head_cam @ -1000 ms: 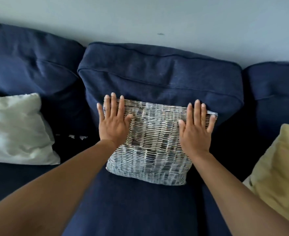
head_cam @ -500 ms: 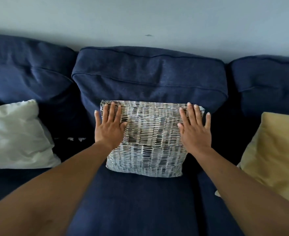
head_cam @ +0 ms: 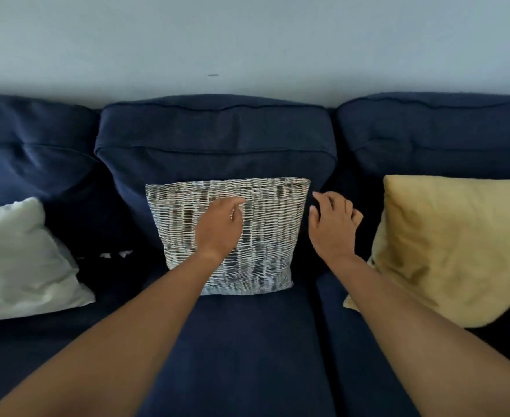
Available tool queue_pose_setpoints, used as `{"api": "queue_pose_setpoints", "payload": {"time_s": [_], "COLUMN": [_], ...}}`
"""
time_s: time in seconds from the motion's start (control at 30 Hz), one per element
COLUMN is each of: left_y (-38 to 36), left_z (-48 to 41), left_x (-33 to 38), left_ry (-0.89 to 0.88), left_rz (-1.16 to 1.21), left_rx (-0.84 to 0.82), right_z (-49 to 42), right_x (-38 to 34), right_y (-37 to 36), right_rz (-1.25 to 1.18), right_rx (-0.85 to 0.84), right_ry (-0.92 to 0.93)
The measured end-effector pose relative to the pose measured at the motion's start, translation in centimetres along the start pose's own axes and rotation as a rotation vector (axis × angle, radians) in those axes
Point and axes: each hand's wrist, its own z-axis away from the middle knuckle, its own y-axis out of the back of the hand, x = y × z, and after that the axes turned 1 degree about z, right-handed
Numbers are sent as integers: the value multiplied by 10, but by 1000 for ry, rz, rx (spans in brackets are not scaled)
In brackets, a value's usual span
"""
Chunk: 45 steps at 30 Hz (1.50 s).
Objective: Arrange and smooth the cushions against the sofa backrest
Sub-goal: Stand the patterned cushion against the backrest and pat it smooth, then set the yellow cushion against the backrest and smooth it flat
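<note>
Patterned cushion point(head_cam: 265, 236) upright against backrest point(head_cam: 214, 145), left hand point(head_cam: 219, 225) over it, right hand point(head_cam: 333, 224) beside

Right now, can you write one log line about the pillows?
patterned cushion: upright against backrest | left hand: over its front | right hand: beside it, empty | yellow cushion: untouched

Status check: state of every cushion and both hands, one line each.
patterned cushion: upright against the backrest
white cushion: slumped, creased
yellow cushion: leaning, wrinkled
left hand: over the patterned cushion, fingers loosely curled, holding nothing
right hand: beside the patterned cushion, holding nothing
</note>
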Motion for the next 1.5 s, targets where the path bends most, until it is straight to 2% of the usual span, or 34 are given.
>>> {"api": "queue_pose_setpoints", "payload": {"time_s": [0.33, 0.5, 0.6, 0.8, 0.97, 1.13, 1.23, 1.4, 1.5], "left_y": [-68, -132, -177, -257, -293, -316, -322, -321, -317], "left_z": [35, 45, 46, 48, 41, 39, 39, 43, 39], "left_x": [100, 161, 200, 277, 294, 299, 301, 312, 307], "left_ry": [-6, 26, 138, 385, 469, 505, 470, 410, 415], "left_rz": [92, 101, 208, 403, 553, 592, 636, 654, 623], "left_rx": [-156, -224, -228, -77, 1, 58, 165, 381, 443], "right_z": [23, 22, 12, -15, -43, -60, -67, -76, -86], "right_x": [106, 196, 263, 392, 462, 491, 483, 464, 463], "right_y": [60, 92, 105, 132, 134, 121, 113, 113, 105], "right_rz": [-103, -136, -177, -230, -437, -694, -763, -805, -784], "right_rx": [-7, 79, 131, 127, -73, -193, -120, 187, 182], "right_ry": [-215, -259, -328, -460, -669, -686, -685, -607, -548]}}
